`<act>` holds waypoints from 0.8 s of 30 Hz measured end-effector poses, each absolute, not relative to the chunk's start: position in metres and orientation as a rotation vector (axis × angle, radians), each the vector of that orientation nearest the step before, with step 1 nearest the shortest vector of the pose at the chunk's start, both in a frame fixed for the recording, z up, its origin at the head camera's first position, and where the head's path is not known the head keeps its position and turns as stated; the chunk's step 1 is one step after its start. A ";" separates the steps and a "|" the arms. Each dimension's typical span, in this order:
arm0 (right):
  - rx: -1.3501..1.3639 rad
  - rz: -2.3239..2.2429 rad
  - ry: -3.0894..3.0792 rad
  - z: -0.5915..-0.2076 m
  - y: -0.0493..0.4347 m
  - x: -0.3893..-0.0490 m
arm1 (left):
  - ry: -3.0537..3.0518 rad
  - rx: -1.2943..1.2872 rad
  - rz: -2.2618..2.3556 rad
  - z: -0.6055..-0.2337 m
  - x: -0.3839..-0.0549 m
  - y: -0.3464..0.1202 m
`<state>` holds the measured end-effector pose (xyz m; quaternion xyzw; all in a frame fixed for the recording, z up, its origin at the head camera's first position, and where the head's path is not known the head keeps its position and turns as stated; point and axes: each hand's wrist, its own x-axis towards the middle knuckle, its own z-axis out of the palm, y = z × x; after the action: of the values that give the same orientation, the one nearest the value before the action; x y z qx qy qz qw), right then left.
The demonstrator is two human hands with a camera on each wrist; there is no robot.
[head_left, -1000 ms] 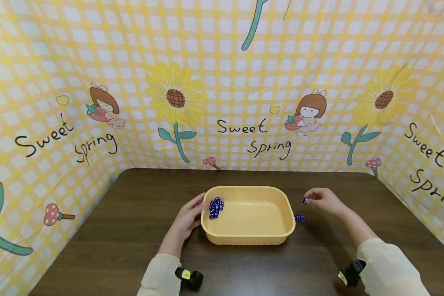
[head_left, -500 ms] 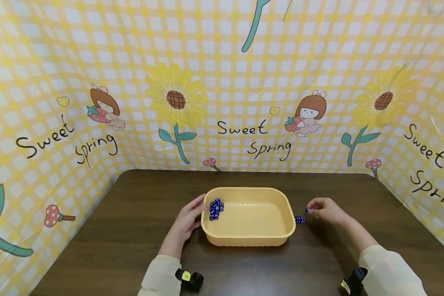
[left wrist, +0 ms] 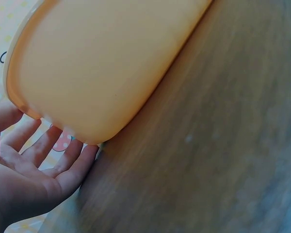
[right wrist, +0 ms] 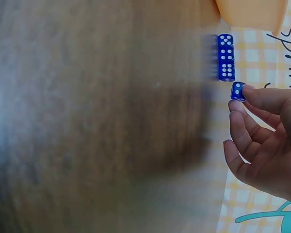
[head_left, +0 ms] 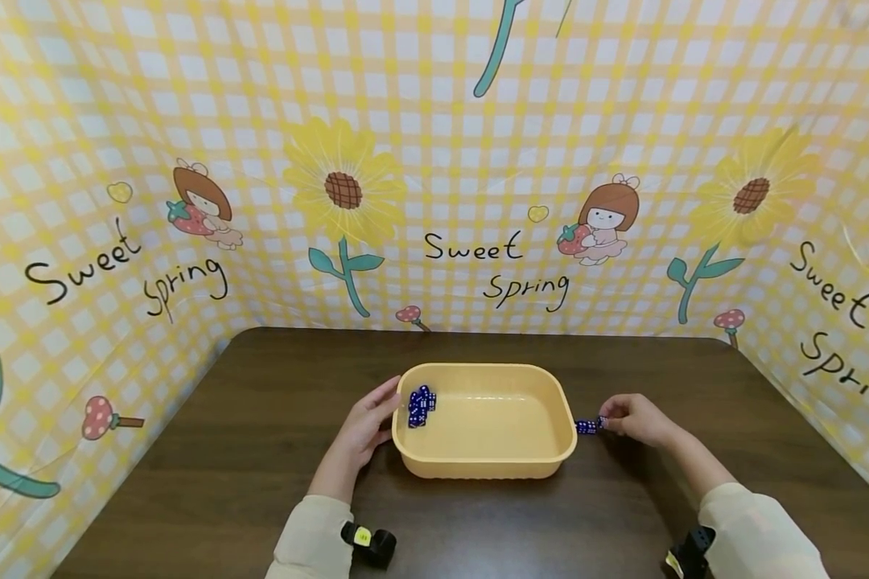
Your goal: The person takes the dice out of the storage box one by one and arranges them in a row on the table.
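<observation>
1. Workpiece: a small glossy blue cube die with white pips (right wrist: 238,91). Position: at the outer end of a straight row of three blue dice (right wrist: 226,57) on the dark wood-grain table (head_left: 188,482); contact with the row cannot be confirmed.
2. Right hand (head_left: 640,420): thumb and forefinger pinch the die; the remaining fingers bend loosely and hold nothing.
3. Left hand (left wrist: 34,174): fingers spread and relaxed, tips resting against the end wall of the pale yellow, rounded rectangular tray (head_left: 485,368). Whether the thumb hooks the rim cannot be told.
4. Handling, die: probably hard plastic—very light, rigid and not fragile. Smooth faces may slip. Grip two opposite faces, leaving the row-side face free.
5. Handling, tray: probably thin moulded plastic, light and slightly flexible. Hold at the rim or end wall. A cluster of blue dice (head_left: 420,406) lies inside at the left end and would likely slide if tilted.
6. Markings: "Sweet Spring" repeats on the yellow-and-white checked cloth (head_left: 434,104). Row pips read five, four, six. The yellow label (head_left: 362,535) on the black left-wrist device (head_left: 382,548) is too small to read.
</observation>
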<state>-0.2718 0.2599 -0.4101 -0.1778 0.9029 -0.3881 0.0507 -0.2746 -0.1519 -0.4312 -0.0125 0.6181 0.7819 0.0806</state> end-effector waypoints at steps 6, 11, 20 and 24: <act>-0.566 -1.187 2.746 -0.416 0.259 -0.271 | 1.859 -0.031 2.333 -0.431 -0.274 -0.152; -0.573 -1.202 2.738 -0.419 0.258 -0.272 | 1.866 -0.029 2.331 -0.431 -0.272 -0.152; -0.557 -1.205 2.743 -0.420 0.257 -0.274 | 1.850 -0.040 2.340 -0.429 -0.273 -0.151; -0.561 -1.221 2.737 -0.420 0.257 -0.274 | 1.846 -0.033 2.343 -0.430 -0.273 -0.152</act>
<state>-0.2740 0.2570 -0.4205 -0.1837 0.8968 -0.3998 0.0462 -0.2734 -0.1518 -0.4299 -0.0109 0.6170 0.7829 0.0793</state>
